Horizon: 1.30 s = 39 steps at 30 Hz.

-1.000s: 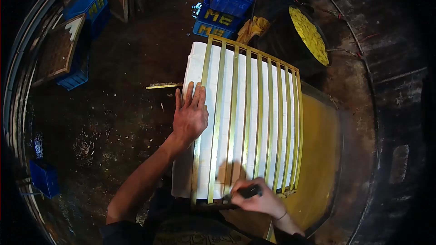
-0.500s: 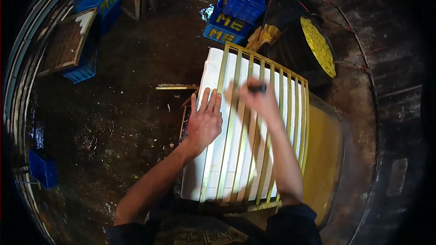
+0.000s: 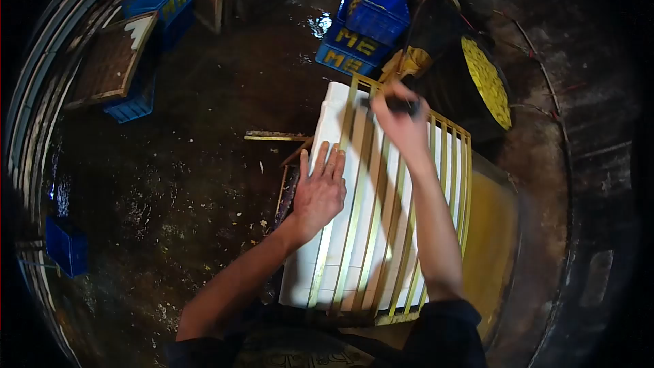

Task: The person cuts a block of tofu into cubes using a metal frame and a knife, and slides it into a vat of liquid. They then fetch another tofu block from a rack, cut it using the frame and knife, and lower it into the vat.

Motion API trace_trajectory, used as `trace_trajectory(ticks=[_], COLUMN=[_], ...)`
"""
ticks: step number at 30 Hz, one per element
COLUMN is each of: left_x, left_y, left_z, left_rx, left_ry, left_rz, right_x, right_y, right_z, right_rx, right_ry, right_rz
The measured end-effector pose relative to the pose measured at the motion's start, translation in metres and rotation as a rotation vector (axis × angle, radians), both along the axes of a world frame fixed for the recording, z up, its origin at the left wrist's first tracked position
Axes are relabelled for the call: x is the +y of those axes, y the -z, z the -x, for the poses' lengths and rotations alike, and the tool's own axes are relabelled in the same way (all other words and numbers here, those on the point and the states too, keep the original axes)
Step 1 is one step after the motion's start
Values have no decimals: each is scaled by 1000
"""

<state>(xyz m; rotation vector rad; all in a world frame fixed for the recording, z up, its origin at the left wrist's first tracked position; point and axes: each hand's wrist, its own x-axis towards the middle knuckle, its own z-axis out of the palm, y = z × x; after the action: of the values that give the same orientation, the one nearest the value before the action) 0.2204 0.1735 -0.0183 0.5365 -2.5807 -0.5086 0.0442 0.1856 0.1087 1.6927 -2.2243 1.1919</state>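
Observation:
A broad white slab (image 3: 330, 259), soft-looking like tofu with faint lines across its near part, lies in front of me. Over it rests a yellowish frame of long parallel slats (image 3: 355, 211). My left hand (image 3: 320, 194) lies flat with fingers spread on the slab's left side, beside the leftmost slat. Near the far end of the slats, my right hand (image 3: 402, 119) is closed round a dark-handled tool (image 3: 403, 105). The hand is blurred, and I cannot make out the tool's working end.
Blue crates (image 3: 377, 13) are stacked beyond the slab. A dark barrel with a yellow top (image 3: 485, 82) stands at the far right. A yellowish surface (image 3: 487, 245) adjoins on the right. The wet floor (image 3: 184, 184) holds a wooden board (image 3: 109, 61) on a crate at left.
My right hand has moved along the slats toward the far end with the dark-handled tool. The left hand stays flat on the slab. The whole view has shifted slightly.

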Motion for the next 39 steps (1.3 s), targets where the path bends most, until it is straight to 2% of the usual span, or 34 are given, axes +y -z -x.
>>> trace_trajectory(ticks=[1,3,4,7,9,13,18,19,21,23,24,25,27,29,31,33,34,37,38,39], left_x=[1,2,1,4,10,49,93,89,74,56,50,47,46,49,56,59,59,52,47,44], left_y=[1,1,1,-7,-16,-26,-22,-18,-5,-12,-15,-16,-11,-14,-22,-11,-2,-6,-4,-4], left_z=[-1,-1,-2,-8,-24,-96,-231,-252,-274,-268,-260,-251,-222,-188,-155,-136,-132,-118,-112,-103], left_rx=[7,-8,-12,-45,-88,-154,-314,-298,-73,-110,-65,-27,34,90,-61,-30,-22,-14,46,115], left_ry=[-9,-10,-14,-22,-97,-25,164,181,207,185,206,225,326,443,502,575,592,641,634,635], left_rz=[4,-26,-24,-77,-192,-302,-688,-664,-561,-572,-573,-580,-529,-474,-201,-131,-57,46,65,78], right_x=[-34,-72,-73,-48,-8,93,190,197,210,232,242,250,269,288,291,287,286,271,271,267], right_y=[-1,39,38,24,25,7,-1,-1,5,29,31,16,20,72,144,196,218,228,245,276], right_z=[10,52,46,13,-22,-152,-289,-307,-323,-336,-346,-359,-376,-386,-394,-394,-396,-399,-403,-408], right_rx=[-135,212,208,136,203,-301,-475,-368,-443,-426,-552,-700,-651,-712,-779,-692,-769,-705,-762,-1110], right_ry=[47,127,123,196,52,103,193,236,230,157,162,251,479,573,865,1039,1107,1252,1244,1123], right_rz=[-3,-70,-68,-209,-197,-434,-519,-439,-560,-493,-336,-303,-252,10,118,97,127,176,235,732])
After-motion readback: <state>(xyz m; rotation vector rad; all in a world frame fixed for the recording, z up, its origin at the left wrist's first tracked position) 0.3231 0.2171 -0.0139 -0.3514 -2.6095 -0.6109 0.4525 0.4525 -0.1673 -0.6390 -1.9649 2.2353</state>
